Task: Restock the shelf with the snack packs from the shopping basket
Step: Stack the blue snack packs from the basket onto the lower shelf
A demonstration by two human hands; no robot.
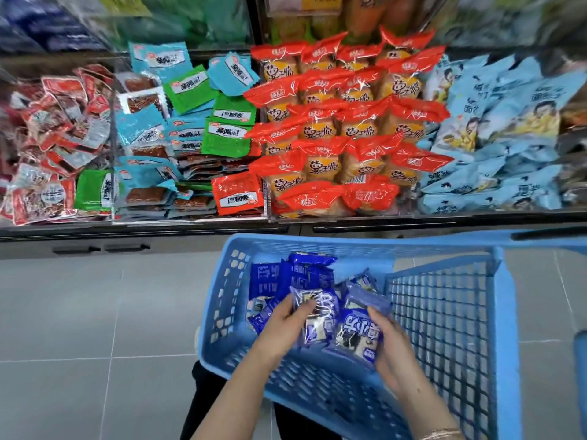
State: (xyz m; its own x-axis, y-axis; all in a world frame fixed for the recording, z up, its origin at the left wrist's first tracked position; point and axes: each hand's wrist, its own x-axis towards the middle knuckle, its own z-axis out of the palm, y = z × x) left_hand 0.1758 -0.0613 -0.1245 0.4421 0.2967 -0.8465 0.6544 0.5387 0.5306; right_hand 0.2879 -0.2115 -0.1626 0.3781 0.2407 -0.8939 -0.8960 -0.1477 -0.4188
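Observation:
A light blue shopping basket (444, 312) stands on the floor in front of the shelf (286, 222). Several dark blue snack packs (292, 274) lie in its left end. Both my hands are inside the basket. My left hand (286, 322) grips one blue-and-clear snack pack (317, 315) with the thumb on top. My right hand (390, 347) holds another blue snack pack (359, 338) by its right edge. The two packs overlap between my hands.
The shelf holds compartments of red-and-white packets (54, 138), mixed blue, green and red flat packets (178, 131), stacked orange-wrapped cakes (346, 122) and pale blue bread bags (495, 138). A basket handle (546, 235) lies along the right. Grey tile floor (95, 328) lies to the left.

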